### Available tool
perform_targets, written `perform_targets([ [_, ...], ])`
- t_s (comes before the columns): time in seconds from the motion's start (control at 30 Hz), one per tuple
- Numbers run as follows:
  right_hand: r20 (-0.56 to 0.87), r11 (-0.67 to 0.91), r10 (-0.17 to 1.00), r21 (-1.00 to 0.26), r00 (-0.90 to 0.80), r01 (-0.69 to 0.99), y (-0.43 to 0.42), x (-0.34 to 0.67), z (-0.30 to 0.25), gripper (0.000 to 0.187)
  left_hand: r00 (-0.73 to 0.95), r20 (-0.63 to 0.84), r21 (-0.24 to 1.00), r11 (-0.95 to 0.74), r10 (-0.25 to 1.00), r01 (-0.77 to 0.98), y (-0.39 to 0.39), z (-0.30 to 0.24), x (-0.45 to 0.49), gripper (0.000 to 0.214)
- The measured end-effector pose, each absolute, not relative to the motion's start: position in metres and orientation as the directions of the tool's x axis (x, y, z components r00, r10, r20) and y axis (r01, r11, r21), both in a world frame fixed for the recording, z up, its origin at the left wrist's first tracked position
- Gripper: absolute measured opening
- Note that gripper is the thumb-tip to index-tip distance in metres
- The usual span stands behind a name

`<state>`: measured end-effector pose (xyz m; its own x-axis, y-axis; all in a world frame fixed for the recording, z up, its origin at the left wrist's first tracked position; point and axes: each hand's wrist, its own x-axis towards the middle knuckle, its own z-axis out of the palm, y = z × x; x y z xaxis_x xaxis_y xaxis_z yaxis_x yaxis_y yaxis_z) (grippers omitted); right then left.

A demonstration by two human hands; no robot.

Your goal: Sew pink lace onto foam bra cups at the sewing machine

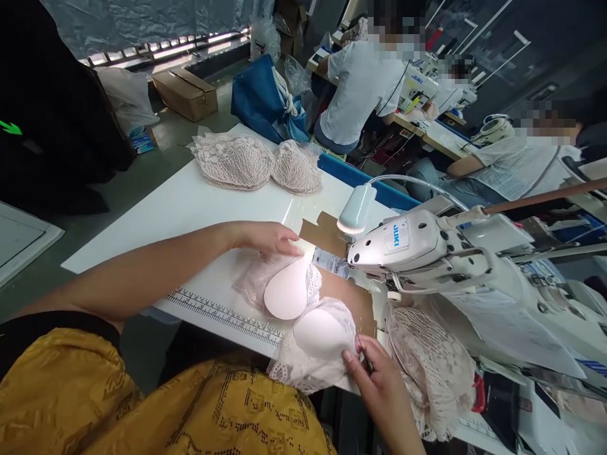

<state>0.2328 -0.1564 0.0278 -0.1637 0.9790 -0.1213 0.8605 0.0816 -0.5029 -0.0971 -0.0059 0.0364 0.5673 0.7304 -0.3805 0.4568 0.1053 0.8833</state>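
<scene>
A pale lace bra (pixel 286 289) lies in front of me with the insides of its two smooth moulded cups facing up. My left hand (pixel 270 239) is closed on its far edge, thumb and fingertips at the upper cup. Down at the near right, my right hand (pixel 379 376) pinches the lace rim beside the lower cup. A thin dark item shows between the right fingers, too small to name. Just beyond the bra stands the head of a white sewing machine (pixel 403 243), its needle area apart from the cloth.
Stacked lace cups (pixel 232 161) lie at the table's far end. More lace pieces (pixel 431 366) are heaped right of my right hand. A lamp (pixel 355 208) hangs over brown cardboard (pixel 327 234). A printed ruler (pixel 222 316) runs along the near edge. Co-workers (pixel 355 88) sit beyond.
</scene>
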Motion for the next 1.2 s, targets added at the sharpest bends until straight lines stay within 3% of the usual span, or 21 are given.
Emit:
perform_targets([
  [0.07, -0.104, 0.038, 0.989, -0.499, -0.103, 0.866, -0.146, 0.223, 0.036, 0.030, 0.548, -0.321, 0.841, -0.033, 0.772, 0.540, -0.013, 0.033, -0.091, 0.048],
  [0.17, -0.065, 0.017, 0.996, -0.535, -0.061, 0.844, -0.129, 0.203, 0.043, 0.029, 0.546, -0.291, 0.755, -0.162, 0.785, 0.635, -0.022, 0.030, -0.091, 0.005],
  [0.3, 0.025, 0.093, 0.995, -0.633, -0.099, 0.769, -0.104, 0.176, 0.042, 0.044, 0.418, -0.225, 0.679, -0.166, 0.880, 0.715, -0.025, 0.035, -0.119, 0.015],
  [0.43, 0.018, 0.115, 0.990, -0.662, -0.138, 0.741, -0.081, 0.156, 0.033, 0.047, 0.240, -0.108, 0.778, -0.068, 0.965, 0.625, -0.039, 0.051, -0.157, 0.008],
  [0.5, 0.036, 0.156, 0.984, -0.663, -0.177, 0.732, -0.071, 0.146, 0.029, 0.044, 0.327, -0.057, 0.840, -0.131, 0.943, 0.526, -0.055, 0.059, -0.160, 0.010],
  [0.57, 0.066, 0.213, 0.972, -0.655, -0.226, 0.725, -0.063, 0.134, 0.028, 0.038, 0.537, -0.067, 0.875, -0.209, 0.841, 0.437, -0.071, 0.062, -0.149, 0.012],
  [0.67, 0.071, 0.286, 0.947, -0.634, -0.315, 0.718, -0.056, 0.115, 0.035, 0.026, 0.701, -0.170, 0.799, -0.320, 0.692, 0.509, -0.086, 0.052, -0.119, 0.010],
  [0.8, 0.071, 0.345, 0.913, -0.660, -0.401, 0.667, -0.054, 0.102, 0.051, 0.017, 0.605, -0.116, 0.636, -0.409, 0.788, 0.655, -0.084, 0.034, -0.104, 0.005],
  [0.9, 0.074, 0.302, 0.932, -0.699, -0.354, 0.649, -0.048, 0.101, 0.059, 0.013, 0.518, -0.118, 0.669, -0.317, 0.848, 0.672, -0.080, 0.039, -0.122, 0.008],
  [1.03, -0.046, 0.149, 0.947, -0.812, -0.317, 0.565, -0.028, 0.086, 0.057, 0.011, 0.375, -0.102, 0.780, -0.160, 0.921, 0.605, -0.078, 0.058, -0.156, 0.019],
  [1.13, 0.088, 0.230, 0.952, -0.837, -0.293, 0.497, -0.006, 0.061, 0.057, 0.013, 0.293, -0.079, 0.762, -0.132, 0.953, 0.634, -0.064, 0.072, -0.181, 0.024],
  [1.2, 0.269, 0.351, 0.933, -0.831, -0.241, 0.431, 0.013, 0.042, 0.061, 0.016, 0.237, 0.080, 0.654, -0.230, 0.968, 0.720, -0.044, 0.084, -0.199, 0.027],
])
